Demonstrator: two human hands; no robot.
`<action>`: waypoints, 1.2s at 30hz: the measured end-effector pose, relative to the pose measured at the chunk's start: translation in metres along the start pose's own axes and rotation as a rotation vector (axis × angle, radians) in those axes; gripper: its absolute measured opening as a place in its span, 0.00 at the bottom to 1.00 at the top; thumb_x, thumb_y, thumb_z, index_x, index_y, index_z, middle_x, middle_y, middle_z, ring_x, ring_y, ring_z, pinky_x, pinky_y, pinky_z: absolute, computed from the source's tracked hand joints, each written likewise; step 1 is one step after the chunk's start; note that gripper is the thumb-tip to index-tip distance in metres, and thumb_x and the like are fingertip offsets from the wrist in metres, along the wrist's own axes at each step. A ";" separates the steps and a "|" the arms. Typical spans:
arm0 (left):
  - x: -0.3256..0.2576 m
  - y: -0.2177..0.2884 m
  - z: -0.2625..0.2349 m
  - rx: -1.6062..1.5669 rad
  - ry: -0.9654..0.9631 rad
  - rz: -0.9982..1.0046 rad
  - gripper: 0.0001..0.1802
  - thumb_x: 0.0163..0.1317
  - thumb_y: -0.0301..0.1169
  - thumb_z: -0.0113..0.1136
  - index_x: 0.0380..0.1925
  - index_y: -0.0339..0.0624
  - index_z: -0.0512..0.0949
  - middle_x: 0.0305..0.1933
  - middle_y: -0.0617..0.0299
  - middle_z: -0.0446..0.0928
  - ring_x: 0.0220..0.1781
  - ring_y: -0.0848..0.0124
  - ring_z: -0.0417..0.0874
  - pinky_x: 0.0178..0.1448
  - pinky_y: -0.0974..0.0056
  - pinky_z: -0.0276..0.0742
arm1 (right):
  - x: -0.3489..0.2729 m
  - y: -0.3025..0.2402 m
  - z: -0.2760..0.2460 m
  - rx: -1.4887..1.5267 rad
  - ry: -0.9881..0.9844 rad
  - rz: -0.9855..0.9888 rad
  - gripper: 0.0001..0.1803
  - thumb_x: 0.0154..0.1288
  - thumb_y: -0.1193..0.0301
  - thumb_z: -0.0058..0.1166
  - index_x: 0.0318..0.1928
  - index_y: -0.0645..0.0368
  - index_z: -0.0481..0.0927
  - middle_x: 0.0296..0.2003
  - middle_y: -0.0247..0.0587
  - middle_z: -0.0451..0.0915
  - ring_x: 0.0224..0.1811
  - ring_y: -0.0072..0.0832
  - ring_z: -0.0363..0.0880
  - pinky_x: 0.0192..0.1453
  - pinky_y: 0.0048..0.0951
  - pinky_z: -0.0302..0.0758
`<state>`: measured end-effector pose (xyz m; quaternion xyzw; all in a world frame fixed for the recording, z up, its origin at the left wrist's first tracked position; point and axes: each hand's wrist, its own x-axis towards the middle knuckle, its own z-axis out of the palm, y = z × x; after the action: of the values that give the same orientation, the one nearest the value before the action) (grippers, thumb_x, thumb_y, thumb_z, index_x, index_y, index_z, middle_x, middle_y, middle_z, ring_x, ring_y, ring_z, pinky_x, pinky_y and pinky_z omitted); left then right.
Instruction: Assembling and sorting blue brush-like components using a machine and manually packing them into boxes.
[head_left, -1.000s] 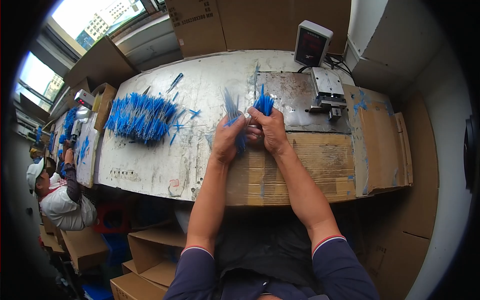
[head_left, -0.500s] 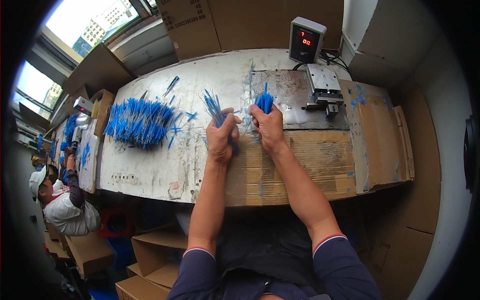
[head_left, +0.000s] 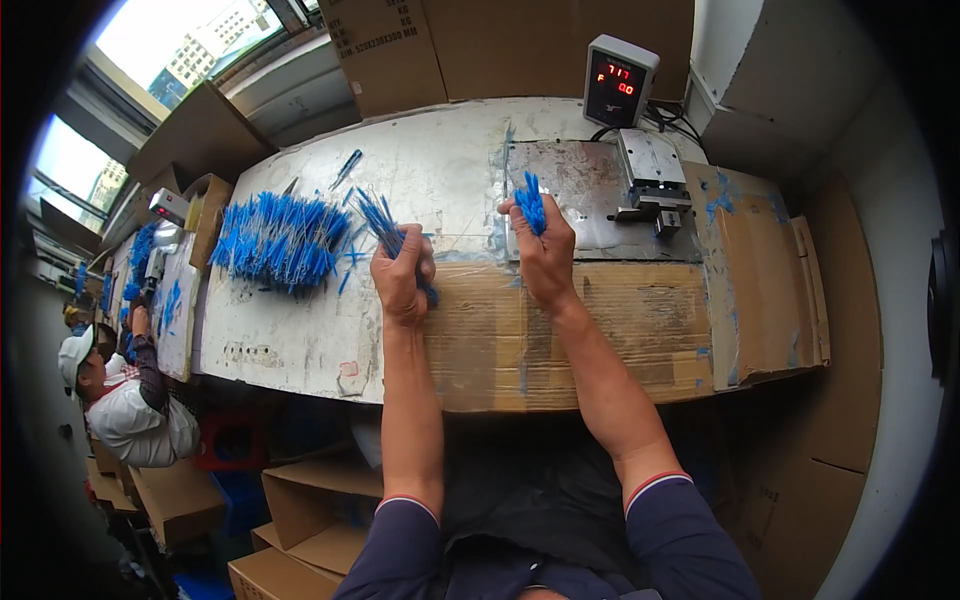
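My left hand (head_left: 402, 278) is closed around a bundle of thin blue-and-grey sticks (head_left: 377, 220). Their tips fan out above the thumb, and blue ends poke out below the fist. To its right, my right hand (head_left: 545, 260) grips a tighter bunch of blue sticks (head_left: 529, 204), of which only the upper ends show; the rest is hidden in the palm. Both hands are held above the workbench, apart from each other. A large pile of the same blue-and-grey sticks (head_left: 280, 240) lies left of my left hand, with a few loose ones beside it.
A metal fixture (head_left: 652, 165) stands on a steel plate (head_left: 570, 165) at the right. Behind it is a box with a red digital display (head_left: 618, 82). Flattened cardboard (head_left: 620, 320) covers the bench's front. A blue pen-like tool (head_left: 346, 168) lies behind the pile. Another person (head_left: 140, 425) works at far left.
My hands have moved apart: the left one went left with its bundle, the right one shifted slightly right. The reading on the red display has changed.
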<state>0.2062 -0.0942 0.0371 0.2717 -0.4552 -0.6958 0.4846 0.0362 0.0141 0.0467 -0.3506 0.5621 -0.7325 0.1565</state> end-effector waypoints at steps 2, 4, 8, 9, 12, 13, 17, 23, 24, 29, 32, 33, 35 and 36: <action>-0.005 -0.001 0.007 0.098 -0.097 -0.064 0.07 0.72 0.31 0.66 0.44 0.40 0.81 0.29 0.63 0.80 0.20 0.80 0.72 0.22 0.74 0.64 | -0.006 -0.001 0.008 -0.009 -0.103 -0.224 0.09 0.71 0.80 0.54 0.49 0.63 0.79 0.40 0.46 0.86 0.38 0.38 0.88 0.44 0.39 0.80; -0.011 0.001 0.019 0.118 -0.126 -0.089 0.08 0.72 0.31 0.67 0.44 0.39 0.81 0.28 0.65 0.78 0.20 0.80 0.71 0.22 0.74 0.62 | -0.014 -0.003 0.013 -0.162 -0.181 -0.235 0.10 0.70 0.80 0.54 0.49 0.62 0.79 0.41 0.50 0.86 0.39 0.45 0.87 0.44 0.43 0.80; -0.012 -0.003 0.021 0.053 -0.189 -0.114 0.13 0.72 0.29 0.65 0.52 0.37 0.77 0.28 0.65 0.76 0.20 0.81 0.68 0.23 0.74 0.59 | -0.022 -0.004 0.020 -0.273 -0.316 -0.168 0.10 0.67 0.79 0.57 0.49 0.60 0.77 0.37 0.59 0.83 0.42 0.58 0.84 0.42 0.48 0.79; -0.012 -0.003 0.023 0.008 -0.201 -0.106 0.15 0.73 0.28 0.64 0.56 0.37 0.75 0.28 0.65 0.76 0.20 0.81 0.68 0.23 0.74 0.59 | -0.023 -0.004 0.022 -0.271 -0.301 -0.143 0.09 0.68 0.78 0.59 0.47 0.60 0.78 0.36 0.59 0.82 0.40 0.57 0.84 0.42 0.46 0.79; -0.010 -0.004 0.023 -0.080 -0.245 -0.136 0.15 0.78 0.33 0.57 0.58 0.39 0.71 0.31 0.63 0.77 0.22 0.79 0.71 0.24 0.73 0.63 | -0.013 -0.004 0.013 0.001 -0.223 0.160 0.09 0.69 0.72 0.66 0.44 0.62 0.82 0.31 0.41 0.84 0.32 0.37 0.83 0.36 0.34 0.76; -0.010 -0.006 0.023 -0.123 -0.292 -0.166 0.14 0.80 0.35 0.53 0.57 0.40 0.71 0.33 0.62 0.78 0.23 0.77 0.72 0.25 0.72 0.66 | -0.010 -0.003 0.007 0.224 -0.164 0.351 0.09 0.69 0.70 0.68 0.43 0.62 0.83 0.30 0.34 0.83 0.29 0.27 0.81 0.34 0.29 0.75; -0.012 -0.008 0.022 -0.146 -0.456 -0.319 0.14 0.80 0.41 0.53 0.54 0.43 0.72 0.33 0.61 0.78 0.22 0.76 0.72 0.24 0.72 0.67 | -0.003 -0.011 -0.004 0.468 -0.235 0.551 0.08 0.67 0.72 0.69 0.43 0.61 0.85 0.26 0.28 0.81 0.19 0.13 0.71 0.21 0.18 0.62; -0.016 -0.010 0.027 0.061 -0.604 -0.448 0.17 0.74 0.40 0.62 0.53 0.40 0.74 0.34 0.60 0.79 0.24 0.76 0.77 0.25 0.72 0.70 | -0.003 -0.007 -0.002 0.450 -0.179 0.478 0.04 0.66 0.75 0.69 0.37 0.60 0.86 0.25 0.29 0.81 0.17 0.13 0.69 0.19 0.19 0.60; -0.016 -0.010 0.028 0.071 -0.589 -0.433 0.17 0.74 0.39 0.62 0.54 0.40 0.74 0.34 0.60 0.79 0.24 0.76 0.76 0.25 0.73 0.70 | -0.003 -0.008 0.000 0.484 -0.139 0.480 0.04 0.66 0.75 0.69 0.37 0.59 0.86 0.25 0.29 0.81 0.18 0.13 0.70 0.19 0.19 0.61; -0.017 -0.012 0.038 0.073 -0.476 -0.389 0.17 0.73 0.35 0.63 0.56 0.39 0.74 0.33 0.62 0.79 0.24 0.77 0.76 0.26 0.73 0.70 | 0.000 0.005 -0.001 0.529 0.008 0.482 0.04 0.65 0.76 0.70 0.36 0.59 0.87 0.25 0.30 0.81 0.21 0.15 0.73 0.21 0.20 0.64; -0.016 -0.012 0.042 0.066 -0.461 -0.388 0.16 0.73 0.33 0.63 0.55 0.40 0.74 0.34 0.63 0.79 0.25 0.77 0.77 0.26 0.73 0.71 | 0.003 0.011 -0.002 0.512 0.208 0.334 0.05 0.66 0.73 0.71 0.37 0.59 0.87 0.28 0.36 0.86 0.25 0.20 0.80 0.25 0.21 0.72; -0.016 -0.013 0.042 0.069 -0.454 -0.382 0.15 0.73 0.32 0.63 0.54 0.40 0.74 0.34 0.63 0.79 0.25 0.77 0.76 0.26 0.73 0.71 | 0.003 0.008 0.000 0.513 0.207 0.337 0.05 0.66 0.73 0.71 0.37 0.59 0.87 0.28 0.36 0.86 0.25 0.20 0.80 0.25 0.21 0.72; -0.017 -0.014 0.043 0.073 -0.444 -0.376 0.15 0.72 0.32 0.63 0.54 0.40 0.74 0.34 0.64 0.79 0.25 0.78 0.76 0.26 0.73 0.70 | 0.005 0.003 0.003 0.570 0.285 0.289 0.05 0.69 0.73 0.67 0.36 0.61 0.86 0.28 0.36 0.86 0.25 0.24 0.83 0.29 0.23 0.77; -0.018 -0.013 0.046 0.091 -0.447 -0.368 0.14 0.72 0.32 0.63 0.53 0.40 0.74 0.33 0.64 0.78 0.25 0.78 0.76 0.26 0.73 0.70 | 0.006 0.000 0.002 0.569 0.286 0.290 0.05 0.69 0.73 0.67 0.36 0.61 0.86 0.28 0.36 0.86 0.25 0.24 0.83 0.29 0.23 0.77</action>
<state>0.1697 -0.0592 0.0447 0.2111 -0.5245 -0.7935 0.2251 0.0334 0.0087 0.0488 -0.1033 0.3956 -0.8717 0.2702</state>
